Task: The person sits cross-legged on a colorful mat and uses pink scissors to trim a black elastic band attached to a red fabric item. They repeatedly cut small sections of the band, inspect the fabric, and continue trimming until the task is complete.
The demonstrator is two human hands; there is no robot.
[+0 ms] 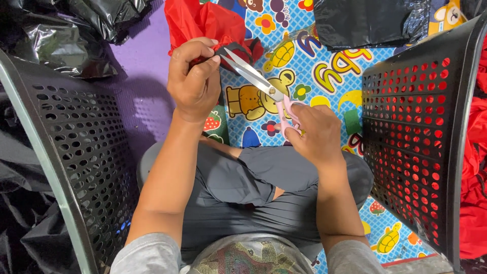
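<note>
The red fabric (pixel 203 23) is pinched by the left hand (pixel 193 81), partly hidden; pink-handled scissors (pixel 264 86) are gripped by the right hand (pixel 314 134); red cloth fills the right basket (pixel 411 147).

1. The scissors (pixel 264 86) have bright, smooth metal blades that shine, and handles of glossy pale pink plastic.
2. The red fabric (pixel 205 23) at the play mat's far edge looks thin, crumpled and slightly shiny.
3. The play mat (pixel 309 66) has a smooth printed surface with a faint sheen.
4. The two perforated baskets (pixel 411 137) are hard black plastic, semi-matt.
5. The black bags (pixel 66 35) are glossy, wrinkled plastic film.
6. The grey trousers (pixel 243 187) are soft matt cloth.
</note>
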